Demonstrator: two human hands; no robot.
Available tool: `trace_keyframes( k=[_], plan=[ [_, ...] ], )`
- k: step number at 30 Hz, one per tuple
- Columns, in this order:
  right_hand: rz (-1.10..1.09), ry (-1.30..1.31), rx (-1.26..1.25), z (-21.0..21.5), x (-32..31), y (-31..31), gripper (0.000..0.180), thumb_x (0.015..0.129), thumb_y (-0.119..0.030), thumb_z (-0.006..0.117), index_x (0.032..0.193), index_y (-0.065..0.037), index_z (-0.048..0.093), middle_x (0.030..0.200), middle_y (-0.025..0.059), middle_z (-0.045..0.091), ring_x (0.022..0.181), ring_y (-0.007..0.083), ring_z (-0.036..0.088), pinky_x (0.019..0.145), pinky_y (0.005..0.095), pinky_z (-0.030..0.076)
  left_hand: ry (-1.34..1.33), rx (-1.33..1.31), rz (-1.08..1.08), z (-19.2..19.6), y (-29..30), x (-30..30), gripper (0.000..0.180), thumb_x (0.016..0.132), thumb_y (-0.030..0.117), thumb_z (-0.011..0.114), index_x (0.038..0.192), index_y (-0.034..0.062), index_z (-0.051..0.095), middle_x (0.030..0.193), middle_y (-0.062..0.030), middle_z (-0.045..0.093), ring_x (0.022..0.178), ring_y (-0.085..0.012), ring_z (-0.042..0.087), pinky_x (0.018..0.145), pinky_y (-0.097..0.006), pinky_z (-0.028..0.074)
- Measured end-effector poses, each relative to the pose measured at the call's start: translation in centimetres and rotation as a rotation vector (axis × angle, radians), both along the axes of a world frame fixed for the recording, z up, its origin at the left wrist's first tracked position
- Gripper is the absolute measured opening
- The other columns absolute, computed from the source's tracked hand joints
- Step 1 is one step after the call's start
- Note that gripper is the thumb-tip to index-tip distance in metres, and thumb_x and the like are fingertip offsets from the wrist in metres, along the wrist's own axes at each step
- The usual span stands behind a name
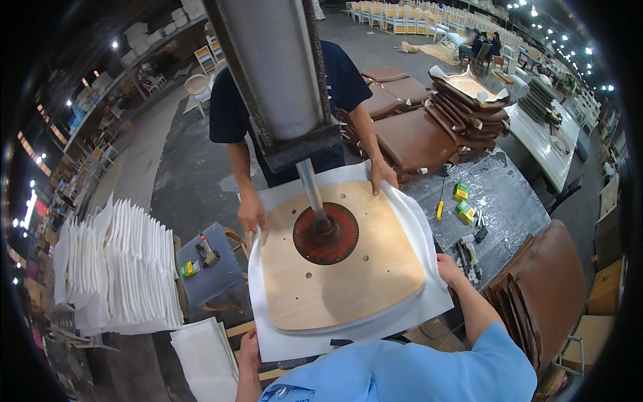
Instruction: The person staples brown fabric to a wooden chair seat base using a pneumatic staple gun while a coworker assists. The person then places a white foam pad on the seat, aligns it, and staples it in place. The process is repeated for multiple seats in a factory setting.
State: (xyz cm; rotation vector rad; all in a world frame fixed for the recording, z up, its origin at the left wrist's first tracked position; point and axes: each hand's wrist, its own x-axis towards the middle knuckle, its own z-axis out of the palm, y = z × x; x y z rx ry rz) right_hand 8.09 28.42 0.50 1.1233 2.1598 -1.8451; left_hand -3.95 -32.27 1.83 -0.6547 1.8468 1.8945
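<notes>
A pale plywood seat board lies on a white fabric sheet that sticks out all round it. A rusty red round press disc on a steel rod bears down on the board's middle. My left hand grips the sheet's near left edge. My right hand grips its right edge. Across from me a person in a dark blue shirt has one hand at the board's far left corner and the other hand on the far right corner.
White sheets stand stacked at the left and lie near my left hand. A grey stool carries a tool. Brown seat covers pile up behind and at the right. The plastic-wrapped table holds green boxes and hand tools.
</notes>
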Motion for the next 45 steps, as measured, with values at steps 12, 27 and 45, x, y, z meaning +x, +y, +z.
trace_keyframes(
  k=[12, 27, 45],
  plan=[
    [-0.003, -0.016, 0.189, 0.1, -0.3, -0.4, 0.031, 0.100, -0.024, 0.076, 0.116, 0.001, 0.084, 0.105, 0.0069, 0.083, 0.090, 0.0165, 0.076, 0.085, 0.0360, 0.060, 0.066, -0.292, -0.160, -0.7, 1.4, -2.1, 0.038, 0.113, 0.031, 0.063, 0.119, -0.0027, 0.079, 0.099, -0.0064, 0.081, 0.083, -0.0132, 0.072, 0.076, -0.032, 0.058],
    [-0.040, -0.025, 0.010, -1.0, -0.7, 0.1, 0.037, 0.108, -0.032, 0.073, 0.119, 0.002, 0.082, 0.101, 0.0062, 0.082, 0.083, 0.0131, 0.073, 0.078, 0.0343, 0.059, 0.083, 0.014, -0.145, -2.5, 0.1, -1.9, 0.035, 0.113, 0.033, 0.068, 0.115, 0.0000, 0.080, 0.095, -0.0017, 0.079, 0.081, -0.0097, 0.071, 0.075, -0.028, 0.058],
    [-0.100, -0.043, -0.439, 0.2, 7.3, -0.8, 0.033, 0.110, -0.037, 0.071, 0.128, -0.009, 0.068, 0.096, 0.0043, 0.074, 0.082, 0.0166, 0.071, 0.070, 0.0331, 0.057, -0.178, 0.407, 0.165, -1.1, -1.9, 6.7, 0.024, 0.109, 0.012, 0.066, 0.131, 0.0050, 0.062, 0.120, -0.0124, 0.075, 0.100, -0.0309, 0.079, 0.078, -0.042, 0.069]
  ],
)
